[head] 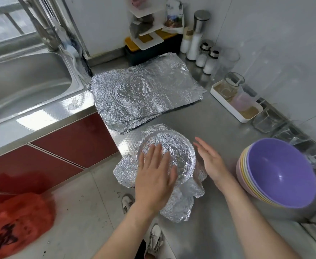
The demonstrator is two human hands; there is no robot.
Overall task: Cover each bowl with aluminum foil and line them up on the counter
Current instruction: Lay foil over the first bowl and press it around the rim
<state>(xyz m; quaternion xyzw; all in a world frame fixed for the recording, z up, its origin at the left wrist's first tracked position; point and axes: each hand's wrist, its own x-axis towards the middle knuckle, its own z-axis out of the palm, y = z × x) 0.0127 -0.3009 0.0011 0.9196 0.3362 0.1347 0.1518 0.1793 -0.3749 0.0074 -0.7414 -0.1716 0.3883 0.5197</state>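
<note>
I'm pressing my left hand (153, 176) flat on top of the bowl (174, 146), fingers straight, gripping nothing. My right hand (209, 161) is hovering open, fingers straight, just right of the bowl's rim. I can't tell if it's touching the foil (179, 206).

The bowl is sitting on the counter (219, 124), right at the corner edge. The foil is lying over its mouth, and the loose skirt is flaring out all round, uncrimped. On the bowl's near-left side the skirt is hanging past the edge over the floor (90, 206).

Risks:
- The bowl is sitting too close to the edge. A sideways push from my right hand while folding the skirt down is likely sending it off the counter.
- My left palm is bearing down mid-sheet. Too much weight is likely tearing the thin foil or sinking it into the bowl.
- The skirt is already crumpled, so rough tucking is probably ripping it at the rim or leaving gaps.
- The overhanging flap is at risk of snagging on my forearm and dragging the cover off.

The spare foil sheets (144, 94) are lying just behind the bowl. The stacked bowls (278, 172) are waiting to its right, uncovered, so most of the job looks undone.
</note>
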